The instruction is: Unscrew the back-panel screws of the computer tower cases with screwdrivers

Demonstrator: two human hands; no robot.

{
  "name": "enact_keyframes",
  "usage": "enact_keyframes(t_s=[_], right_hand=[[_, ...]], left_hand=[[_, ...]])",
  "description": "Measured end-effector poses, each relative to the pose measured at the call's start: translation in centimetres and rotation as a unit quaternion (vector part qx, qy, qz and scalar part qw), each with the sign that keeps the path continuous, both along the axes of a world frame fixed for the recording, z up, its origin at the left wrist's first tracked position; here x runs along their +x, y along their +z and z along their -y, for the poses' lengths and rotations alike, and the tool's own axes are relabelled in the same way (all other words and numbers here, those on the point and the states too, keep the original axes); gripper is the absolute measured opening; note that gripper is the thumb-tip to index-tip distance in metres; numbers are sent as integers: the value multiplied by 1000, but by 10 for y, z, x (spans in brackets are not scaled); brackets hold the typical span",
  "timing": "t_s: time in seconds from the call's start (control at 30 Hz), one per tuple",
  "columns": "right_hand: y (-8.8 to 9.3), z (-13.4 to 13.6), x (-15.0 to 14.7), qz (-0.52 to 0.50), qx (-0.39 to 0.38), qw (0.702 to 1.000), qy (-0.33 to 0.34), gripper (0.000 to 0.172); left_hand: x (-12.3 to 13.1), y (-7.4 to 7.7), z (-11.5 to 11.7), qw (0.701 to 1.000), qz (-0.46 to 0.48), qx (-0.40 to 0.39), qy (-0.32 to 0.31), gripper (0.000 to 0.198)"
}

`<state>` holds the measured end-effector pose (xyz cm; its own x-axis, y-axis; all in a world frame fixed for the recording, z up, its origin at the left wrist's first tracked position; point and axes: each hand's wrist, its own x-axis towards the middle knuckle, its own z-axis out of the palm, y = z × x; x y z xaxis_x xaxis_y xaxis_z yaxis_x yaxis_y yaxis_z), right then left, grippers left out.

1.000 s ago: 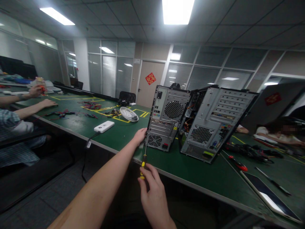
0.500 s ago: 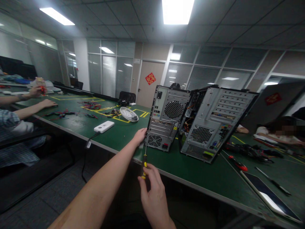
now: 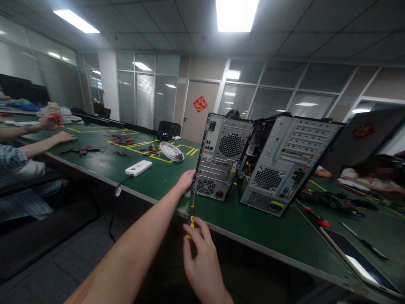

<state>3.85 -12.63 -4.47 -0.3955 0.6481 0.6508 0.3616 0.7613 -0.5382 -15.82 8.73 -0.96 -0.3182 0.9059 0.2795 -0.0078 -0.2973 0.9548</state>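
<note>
Two computer cases stand on the green table [image 3: 221, 219], their backs facing me. My left hand [image 3: 187, 180] rests against the lower left side of the left case [image 3: 218, 158]; its fingertips are hidden behind the edge. A black and yellow screwdriver [image 3: 191, 219] points upward, its shaft at the lower left edge of that case. Around its handle, the fingers of my right hand [image 3: 202, 249] are closed. The right case [image 3: 275, 169] leans in view beside the left one, its side partly open with wires inside.
A white power bank [image 3: 138, 168] with a cable and a white oval basket [image 3: 171, 151] lie left. At right are a red screwdriver [image 3: 317, 217], a phone [image 3: 357, 257], a thin tool [image 3: 363, 240] and black cables [image 3: 335, 202]. People sit at both sides.
The fingers of my right hand have shifted around the screwdriver's handle, with the index finger now across it. My left hand and both cases have stayed in place.
</note>
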Motion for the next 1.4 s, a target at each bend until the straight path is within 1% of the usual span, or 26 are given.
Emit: enact_keyframes(t_s=[0.23, 0.37, 0.5, 0.73, 0.9, 1.2, 1.4], right_hand=[[2, 1, -1, -8, -4, 1000, 0, 36], [2, 0, -2, -9, 0, 1000, -12, 36], [1, 0, -1, -10, 10, 1000, -26, 36], [-1, -3, 0, -16, 5, 999, -37, 32], [-3, -3, 1, -19, 2, 999, -42, 29], [2, -3, -1, -41, 3, 998, -48, 19], [2, -3, 0, -15, 6, 999, -30, 30]], left_hand=[[-1, -2, -1, 1000, -6, 3, 1, 38], [-1, -3, -2, 1000, -20, 3, 13, 40], [-2, -4, -3, 1000, -23, 3, 11, 41], [-4, -7, -7, 999, -36, 3, 22, 43], [-4, -7, -7, 999, -36, 10, 12, 42], [-2, -4, -4, 1000, -13, 3, 1, 38], [-2, -5, -5, 1000, -14, -1, 7, 40]])
